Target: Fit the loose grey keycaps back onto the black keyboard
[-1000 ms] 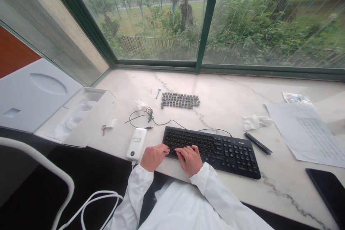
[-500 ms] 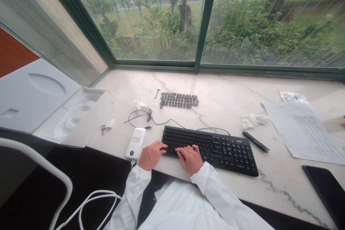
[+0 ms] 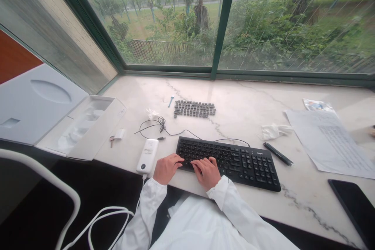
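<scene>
The black keyboard point(image 3: 254, 168) lies at a slant along the table's front, many of its key places showing without caps. At its lower left corner is my left hand point(image 3: 166, 168), thumb and fingertips drawn close together; whatever is between them is too small to make out. My right hand point(image 3: 206, 172) rests over the lower keys just to the right, its thumb and forefinger bent close together at the keyboard's front rows, and their tips hide anything held. Behind the keyboard, loose dark keycaps point(image 3: 195, 108) are laid out in rows.
A white power bank point(image 3: 147, 156) with a plugged-in cable is beside my left hand. Further left are an open white box point(image 3: 96, 140) and a small key point(image 3: 111, 140). Rightward lie a black pen-like tool point(image 3: 278, 154), paper sheets point(image 3: 331, 140) and a phone point(image 3: 354, 207). A blue-headed brush point(image 3: 171, 101) lies behind.
My left hand and forearm have shifted slightly to the right, the fingertips moving a little along the keyboard's corner. My right hand stays in place.
</scene>
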`<state>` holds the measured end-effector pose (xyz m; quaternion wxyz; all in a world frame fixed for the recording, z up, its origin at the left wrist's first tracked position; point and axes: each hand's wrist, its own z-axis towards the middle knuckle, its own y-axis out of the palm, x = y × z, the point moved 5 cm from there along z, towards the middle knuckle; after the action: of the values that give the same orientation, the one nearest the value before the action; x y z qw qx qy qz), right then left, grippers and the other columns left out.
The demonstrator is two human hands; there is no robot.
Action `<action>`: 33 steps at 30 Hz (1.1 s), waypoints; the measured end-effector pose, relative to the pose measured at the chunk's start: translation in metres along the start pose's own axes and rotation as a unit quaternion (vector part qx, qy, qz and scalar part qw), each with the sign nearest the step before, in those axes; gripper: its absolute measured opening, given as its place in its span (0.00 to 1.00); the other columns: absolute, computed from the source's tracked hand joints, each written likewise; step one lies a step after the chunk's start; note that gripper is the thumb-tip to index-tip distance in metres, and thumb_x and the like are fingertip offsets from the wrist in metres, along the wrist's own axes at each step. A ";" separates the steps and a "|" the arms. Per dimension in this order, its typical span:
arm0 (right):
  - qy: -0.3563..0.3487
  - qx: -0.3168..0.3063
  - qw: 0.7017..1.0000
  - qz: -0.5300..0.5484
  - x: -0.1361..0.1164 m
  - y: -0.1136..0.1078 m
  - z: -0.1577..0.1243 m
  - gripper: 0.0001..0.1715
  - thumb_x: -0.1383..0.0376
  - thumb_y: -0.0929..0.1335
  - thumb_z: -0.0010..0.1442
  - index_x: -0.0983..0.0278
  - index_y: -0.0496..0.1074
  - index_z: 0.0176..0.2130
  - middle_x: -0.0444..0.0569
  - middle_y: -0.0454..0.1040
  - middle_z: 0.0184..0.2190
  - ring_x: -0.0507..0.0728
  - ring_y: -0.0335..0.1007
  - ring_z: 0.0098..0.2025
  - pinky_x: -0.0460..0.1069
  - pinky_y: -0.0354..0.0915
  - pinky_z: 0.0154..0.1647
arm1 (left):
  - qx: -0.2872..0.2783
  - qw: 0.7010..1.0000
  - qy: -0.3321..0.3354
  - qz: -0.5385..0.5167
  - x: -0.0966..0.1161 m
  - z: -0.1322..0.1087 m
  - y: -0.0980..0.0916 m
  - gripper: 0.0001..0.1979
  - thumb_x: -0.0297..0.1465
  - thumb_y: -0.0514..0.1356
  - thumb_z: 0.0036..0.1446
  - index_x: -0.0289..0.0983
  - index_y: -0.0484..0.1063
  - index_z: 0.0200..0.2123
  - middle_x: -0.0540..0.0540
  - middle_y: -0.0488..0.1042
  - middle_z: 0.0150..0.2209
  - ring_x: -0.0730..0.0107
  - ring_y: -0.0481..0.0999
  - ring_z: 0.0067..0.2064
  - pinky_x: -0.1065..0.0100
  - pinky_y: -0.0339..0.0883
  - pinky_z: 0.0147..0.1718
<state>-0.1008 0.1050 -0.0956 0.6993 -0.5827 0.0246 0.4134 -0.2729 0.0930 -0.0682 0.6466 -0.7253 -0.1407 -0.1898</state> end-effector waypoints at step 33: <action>-0.007 -0.007 1.000 0.004 -0.002 0.004 0.004 0.12 0.66 0.60 0.64 0.59 0.72 0.38 0.43 0.72 0.26 0.51 0.63 0.31 0.51 0.45 0.47 | -0.061 0.995 0.006 0.083 0.007 0.010 0.003 0.10 0.31 0.55 0.58 0.46 0.77 0.36 0.51 0.76 0.36 0.71 0.75 0.33 0.71 0.59 0.29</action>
<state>-0.1061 0.1067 -0.0963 0.6937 -0.5844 0.0198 0.4205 -0.2642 0.1027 -0.0687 0.6153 -0.7716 -0.0645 -0.1479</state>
